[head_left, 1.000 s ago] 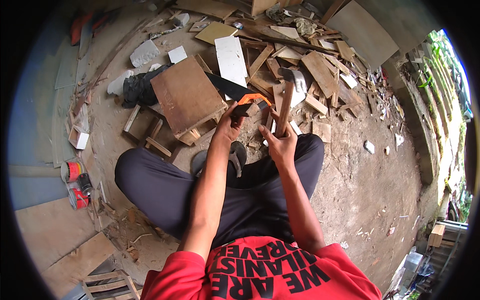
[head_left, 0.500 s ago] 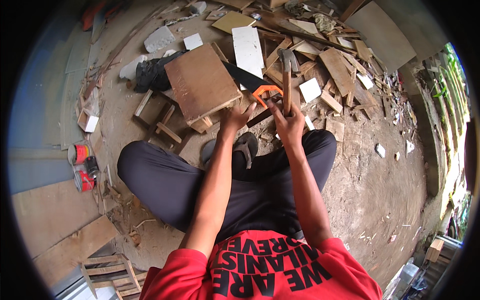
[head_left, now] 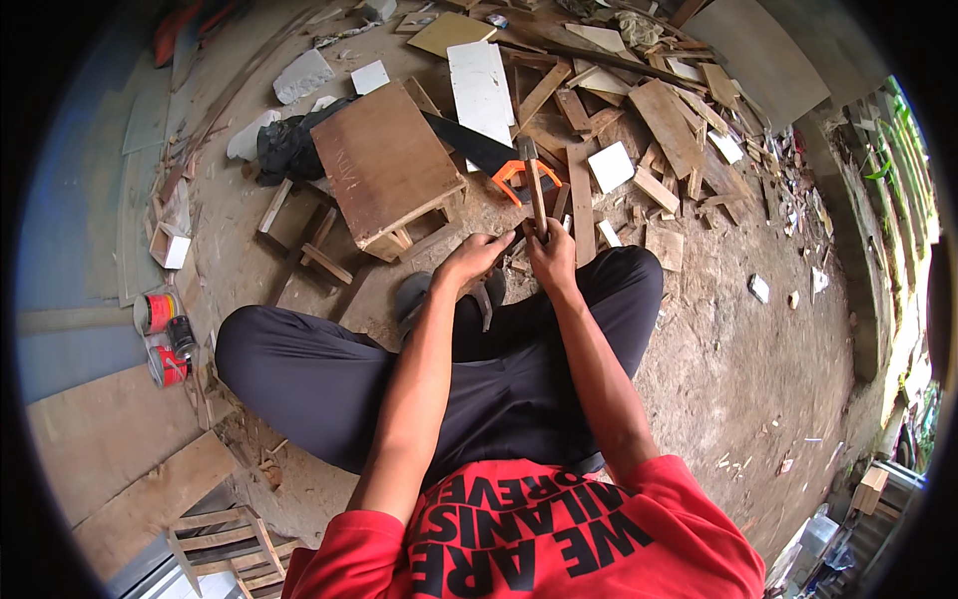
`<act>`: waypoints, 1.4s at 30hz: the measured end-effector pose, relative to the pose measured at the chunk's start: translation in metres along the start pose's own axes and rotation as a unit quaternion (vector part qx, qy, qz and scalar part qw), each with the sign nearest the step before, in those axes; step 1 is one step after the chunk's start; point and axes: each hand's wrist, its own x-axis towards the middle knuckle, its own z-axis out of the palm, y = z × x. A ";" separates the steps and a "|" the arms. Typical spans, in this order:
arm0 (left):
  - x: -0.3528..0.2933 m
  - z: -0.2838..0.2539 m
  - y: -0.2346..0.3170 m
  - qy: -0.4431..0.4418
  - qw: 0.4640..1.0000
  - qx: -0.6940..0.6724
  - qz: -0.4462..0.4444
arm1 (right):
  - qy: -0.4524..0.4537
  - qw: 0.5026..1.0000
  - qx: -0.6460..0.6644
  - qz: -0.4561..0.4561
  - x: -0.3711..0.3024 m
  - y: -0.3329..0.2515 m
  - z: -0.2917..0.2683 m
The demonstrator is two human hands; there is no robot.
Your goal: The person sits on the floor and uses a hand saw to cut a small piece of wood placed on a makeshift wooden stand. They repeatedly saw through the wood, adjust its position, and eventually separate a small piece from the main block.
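Observation:
My right hand (head_left: 552, 256) is wrapped round the wooden handle of a hammer (head_left: 536, 195), whose head points away from me. Close by on its left, my left hand (head_left: 473, 260) has its fingers and thumb drawn together. A dark piece shows at those fingertips, between the two hands, too small to make out. Beyond the hammer lies a handsaw with an orange handle (head_left: 507, 188) and a black blade (head_left: 469, 140). To the left of the saw stands a small wooden stool (head_left: 384, 165) with a flat brown top. Both hands are above my crossed legs.
Scrap boards (head_left: 667, 128) and offcuts lie heaped beyond the saw. A white panel (head_left: 481, 95) and a white square piece (head_left: 611, 167) lie among them. A wooden frame (head_left: 309, 240) is beside the stool. Red tins (head_left: 163, 311) stand at the left, a slatted wooden piece (head_left: 228, 549) at lower left.
My right hand has come back toward my body with the hammer, away from the saw's handle. My left hand has also drawn nearer to me, and the dark piece between the hands shows less.

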 end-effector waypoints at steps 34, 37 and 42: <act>-0.096 -0.057 0.077 0.264 0.950 -0.157 0.057 | -0.261 0.960 0.065 -0.081 -0.034 -0.084 0.029; -0.106 -0.081 0.042 0.278 0.942 -0.171 0.072 | -0.314 0.945 -0.026 -0.087 -0.040 -0.096 0.054; -0.162 -0.174 -0.020 0.489 0.858 -0.149 -0.048 | -0.301 0.950 -0.013 -0.081 -0.050 -0.146 0.075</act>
